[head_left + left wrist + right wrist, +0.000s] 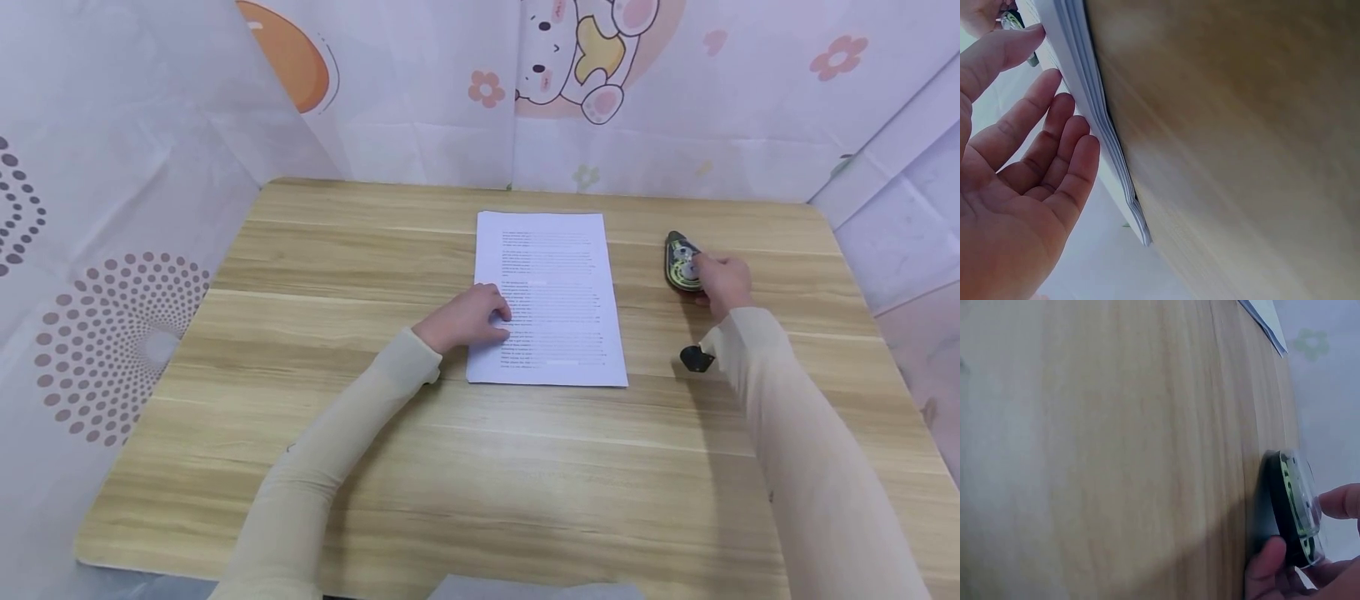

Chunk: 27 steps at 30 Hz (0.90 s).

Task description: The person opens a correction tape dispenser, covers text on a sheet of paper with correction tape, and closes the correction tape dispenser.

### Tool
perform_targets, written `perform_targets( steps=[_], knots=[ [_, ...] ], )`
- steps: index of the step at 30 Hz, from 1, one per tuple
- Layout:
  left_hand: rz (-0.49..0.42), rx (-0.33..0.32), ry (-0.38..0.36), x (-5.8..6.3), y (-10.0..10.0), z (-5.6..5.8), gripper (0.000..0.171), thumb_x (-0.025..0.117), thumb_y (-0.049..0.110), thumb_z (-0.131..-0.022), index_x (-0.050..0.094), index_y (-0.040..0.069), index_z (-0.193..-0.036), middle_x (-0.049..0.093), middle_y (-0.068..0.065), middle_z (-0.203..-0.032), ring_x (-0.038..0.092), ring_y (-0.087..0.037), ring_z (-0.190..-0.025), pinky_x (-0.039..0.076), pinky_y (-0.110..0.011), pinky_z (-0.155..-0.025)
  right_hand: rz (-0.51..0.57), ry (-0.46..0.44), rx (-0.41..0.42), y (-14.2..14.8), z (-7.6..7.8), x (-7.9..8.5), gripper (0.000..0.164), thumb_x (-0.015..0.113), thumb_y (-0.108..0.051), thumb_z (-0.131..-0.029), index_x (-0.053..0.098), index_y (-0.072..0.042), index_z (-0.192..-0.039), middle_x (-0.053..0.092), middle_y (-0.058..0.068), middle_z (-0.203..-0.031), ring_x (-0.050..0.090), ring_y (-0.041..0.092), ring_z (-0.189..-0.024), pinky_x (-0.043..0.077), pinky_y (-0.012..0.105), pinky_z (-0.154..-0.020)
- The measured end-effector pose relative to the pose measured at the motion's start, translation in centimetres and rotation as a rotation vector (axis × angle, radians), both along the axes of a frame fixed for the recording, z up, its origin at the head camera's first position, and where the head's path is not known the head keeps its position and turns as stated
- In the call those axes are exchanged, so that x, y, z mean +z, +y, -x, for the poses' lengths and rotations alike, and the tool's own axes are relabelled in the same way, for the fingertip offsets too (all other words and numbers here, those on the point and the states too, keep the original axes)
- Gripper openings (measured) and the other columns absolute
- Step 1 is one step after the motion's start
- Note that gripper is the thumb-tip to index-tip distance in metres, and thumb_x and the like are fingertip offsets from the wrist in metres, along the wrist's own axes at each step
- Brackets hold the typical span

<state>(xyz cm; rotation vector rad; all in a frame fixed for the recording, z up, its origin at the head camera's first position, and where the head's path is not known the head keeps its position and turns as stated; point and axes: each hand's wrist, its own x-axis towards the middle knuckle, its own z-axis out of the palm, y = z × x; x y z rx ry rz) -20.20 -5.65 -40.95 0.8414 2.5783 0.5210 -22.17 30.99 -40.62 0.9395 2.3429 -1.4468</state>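
Note:
A stack of printed paper sheets (558, 283) lies on the table, with white covered patches among its lines of text. My left hand (468, 318) rests at the stack's left edge, fingers loosely bent and fingertips on the top sheet. The left wrist view shows this hand (1032, 147) with its palm side bare, beside the layered sheet edges. To the right of the paper, my right hand (726, 282) grips a correction tape dispenser (679, 260) by its near end. In the right wrist view, fingers and thumb hold the clear-and-black dispenser (1292, 506) close over the wood.
The wood-grain table (360, 275) extends widely around the paper. Behind it hangs a printed white curtain (420, 125), and another dotted one (112, 208) is at the left. A small black object (696, 359) shows beside the right cuff.

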Motion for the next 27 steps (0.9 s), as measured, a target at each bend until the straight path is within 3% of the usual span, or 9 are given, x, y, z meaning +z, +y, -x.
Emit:
perform_targets(
  steps=[7, 15, 27],
  knots=[
    [-0.002, -0.003, -0.001, 0.09, -0.05, -0.01, 0.024, 0.067, 0.020, -0.082, 0.069, 0.004, -0.101, 0.061, -0.008, -0.108, 0.051, -0.022, -0.102, 0.040, -0.033, -0.096, -0.075, -0.035, 0.032, 0.25, -0.05, -0.11, 0.069, 0.038, -0.040, -0.093, 0.024, 0.003, -0.145, 0.039, 0.017, -0.128, 0.045, 0.015, -0.089, 0.045, 0.022, -0.067],
    [-0.003, 0.010, -0.018, 0.14, -0.02, 0.02, 0.024, 0.067, 0.020, -0.082, 0.069, 0.005, -0.101, 0.060, -0.008, -0.107, 0.050, -0.021, -0.099, 0.040, -0.033, -0.095, -0.136, -0.050, 0.089, 0.45, -0.20, 0.04, 0.069, 0.036, -0.042, -0.094, 0.026, 0.004, -0.144, 0.034, 0.022, -0.137, 0.041, 0.020, -0.098, 0.038, 0.027, -0.075],
    [0.003, 0.015, -0.012, 0.14, 0.03, -0.07, 0.024, 0.067, 0.020, -0.082, 0.069, 0.005, -0.101, 0.060, -0.007, -0.107, 0.050, -0.021, -0.099, 0.040, -0.032, -0.094, -0.165, -0.048, 0.134, 0.59, -0.54, 0.06, 0.070, 0.036, -0.045, -0.094, 0.028, 0.006, -0.142, 0.036, 0.023, -0.135, 0.042, 0.021, -0.098, 0.039, 0.027, -0.074]
  ],
)
